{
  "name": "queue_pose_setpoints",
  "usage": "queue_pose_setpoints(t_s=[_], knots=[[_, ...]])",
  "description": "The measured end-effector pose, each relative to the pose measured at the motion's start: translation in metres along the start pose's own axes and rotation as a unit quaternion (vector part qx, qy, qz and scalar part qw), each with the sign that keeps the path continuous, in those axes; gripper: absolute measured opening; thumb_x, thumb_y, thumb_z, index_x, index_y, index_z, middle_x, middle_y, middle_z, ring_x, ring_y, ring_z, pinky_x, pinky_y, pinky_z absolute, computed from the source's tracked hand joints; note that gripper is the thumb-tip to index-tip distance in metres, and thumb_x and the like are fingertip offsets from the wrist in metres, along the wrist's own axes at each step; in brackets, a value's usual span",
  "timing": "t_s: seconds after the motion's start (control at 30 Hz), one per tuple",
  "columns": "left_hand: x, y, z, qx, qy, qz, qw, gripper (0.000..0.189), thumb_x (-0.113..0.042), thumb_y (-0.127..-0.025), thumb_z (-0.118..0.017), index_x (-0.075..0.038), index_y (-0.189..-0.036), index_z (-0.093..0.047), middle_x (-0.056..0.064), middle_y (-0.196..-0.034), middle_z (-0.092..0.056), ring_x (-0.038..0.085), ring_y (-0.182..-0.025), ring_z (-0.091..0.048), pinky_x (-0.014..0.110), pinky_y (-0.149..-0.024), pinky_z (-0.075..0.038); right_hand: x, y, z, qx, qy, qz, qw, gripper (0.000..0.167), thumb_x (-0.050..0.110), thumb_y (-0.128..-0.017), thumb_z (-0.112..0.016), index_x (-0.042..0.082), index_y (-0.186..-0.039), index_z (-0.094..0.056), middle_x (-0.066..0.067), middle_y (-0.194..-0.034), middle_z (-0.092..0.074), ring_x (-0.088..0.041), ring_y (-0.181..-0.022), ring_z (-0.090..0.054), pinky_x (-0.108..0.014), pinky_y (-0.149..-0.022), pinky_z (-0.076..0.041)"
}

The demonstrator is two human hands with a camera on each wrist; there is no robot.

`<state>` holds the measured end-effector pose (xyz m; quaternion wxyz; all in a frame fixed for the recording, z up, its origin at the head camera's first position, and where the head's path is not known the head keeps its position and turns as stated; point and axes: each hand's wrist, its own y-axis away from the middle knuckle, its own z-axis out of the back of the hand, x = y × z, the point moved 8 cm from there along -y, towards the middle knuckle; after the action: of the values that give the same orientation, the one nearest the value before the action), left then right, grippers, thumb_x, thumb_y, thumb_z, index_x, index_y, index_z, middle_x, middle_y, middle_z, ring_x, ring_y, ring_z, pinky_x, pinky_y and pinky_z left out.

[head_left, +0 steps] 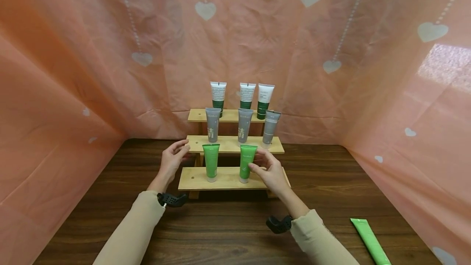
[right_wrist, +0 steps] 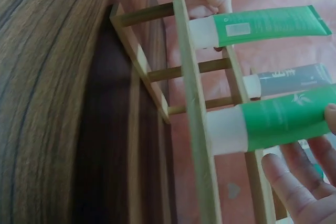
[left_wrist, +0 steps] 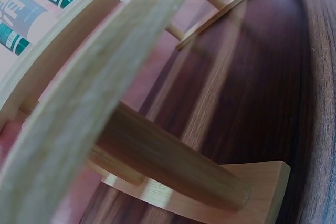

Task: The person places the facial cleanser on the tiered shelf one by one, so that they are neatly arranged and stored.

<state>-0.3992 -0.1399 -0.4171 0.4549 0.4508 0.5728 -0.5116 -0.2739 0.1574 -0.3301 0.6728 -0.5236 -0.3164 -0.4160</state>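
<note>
A three-step wooden display stand (head_left: 228, 144) stands on the table with squeeze tubes on each step. My left hand (head_left: 171, 162) holds the left end of the middle step; the left wrist view shows the stand's boards but not that hand. My right hand (head_left: 271, 171) has its thumb against the front of a green tube (head_left: 246, 162) on the lowest step, fingers behind it. This tube is upright, its white cap (right_wrist: 227, 131) down on the board. Left of it another green tube (head_left: 211, 162) stands alone.
Grey tubes (head_left: 244, 126) stand on the middle step, white-and-green tubes (head_left: 265, 99) on the top one. Another green tube (head_left: 369, 240) lies on the dark wooden table (head_left: 228, 232) at front right. Pink cloth (head_left: 235, 44) with hearts encloses the back and sides.
</note>
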Motion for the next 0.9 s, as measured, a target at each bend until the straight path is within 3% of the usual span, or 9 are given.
queue_pose_setpoints(t_s=[0.27,0.5,0.9], knots=[[0.0,0.001,0.0,0.0,-0.004,0.002,1.0,0.038,-0.026,-0.089,-0.065,-0.008,-0.122,-0.06,0.006,-0.1,-0.061,0.017,-0.085,-0.062,0.046,-0.085,-0.049,-0.009,0.009,0.011,0.004,-0.01,-0.031,0.9995,0.03,-0.004,-0.086,-0.062,-0.01,-0.115,-0.054,-0.031,-0.106,-0.057,-0.04,-0.097,-0.055,-0.028,-0.073,-0.051],[-0.001,0.001,0.0,0.002,-0.002,0.002,1.0,0.04,-0.028,-0.089,-0.065,-0.008,-0.123,-0.059,0.006,-0.101,-0.061,0.015,-0.085,-0.062,0.047,-0.087,-0.048,-0.035,0.014,0.029,0.003,-0.038,-0.034,0.9987,0.028,-0.001,-0.087,-0.062,-0.009,-0.114,-0.054,-0.032,-0.105,-0.058,-0.037,-0.093,-0.06,-0.046,-0.074,-0.053],[-0.001,0.002,-0.001,0.002,0.001,-0.001,1.0,0.042,-0.03,-0.088,-0.066,-0.008,-0.124,-0.059,0.004,-0.1,-0.062,0.019,-0.087,-0.063,0.047,-0.087,-0.048,-0.043,0.035,0.061,0.0,-0.009,-0.02,0.9998,0.027,0.005,-0.089,-0.062,-0.008,-0.112,-0.056,-0.027,-0.099,-0.06,-0.026,-0.083,-0.065,-0.04,-0.069,-0.055]])
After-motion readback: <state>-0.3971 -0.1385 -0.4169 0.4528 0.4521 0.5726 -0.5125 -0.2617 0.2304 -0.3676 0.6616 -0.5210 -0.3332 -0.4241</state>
